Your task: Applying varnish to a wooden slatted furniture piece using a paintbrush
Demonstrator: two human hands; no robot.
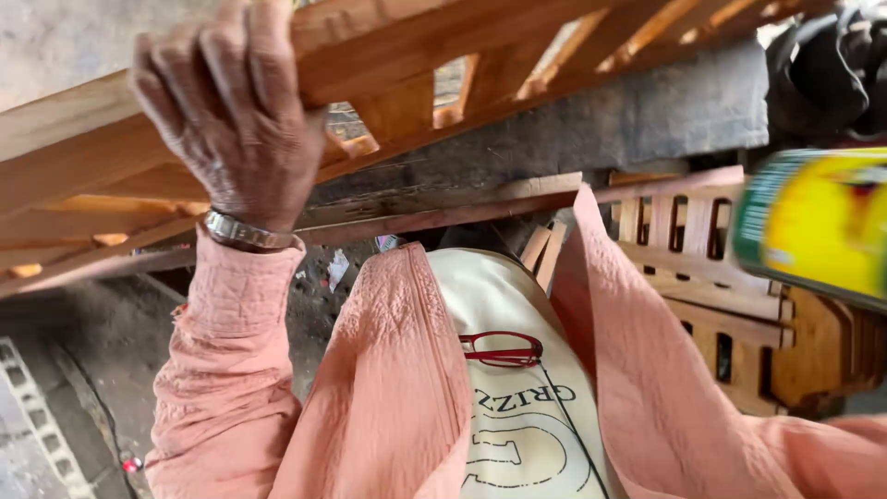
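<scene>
Frame (pixel 443 37), a slatted wooden piece of pale orange boards, ran slantwise across the top of the view, raised well above the ground. Left hand (pixel 226 115) lay over its upper rail, fingers curled down and clamped on the wood; a metal watch (pixel 245 231) sat at the wrist above a pink sleeve (pixel 222 370). Right hand was not in sight, so its grip could not be told; only a blurred yellow and green can (pixel 818 222) showed at the right edge, close to the camera.

Below lay a grey, dusty floor (pixel 111 333) with scraps of litter, and a pale patterned strip at the lower left corner. A rough grey wall (pixel 637 115) stood behind the frame. Further slatted wooden pieces (pixel 730 305) were stacked at the right, leaning against one another. Between the viewer and the floor hung an open pink shirt over a cream top, with red glasses (pixel 504 349) hooked at the chest. A dark bundle (pixel 822 74) sat at the upper right.
</scene>
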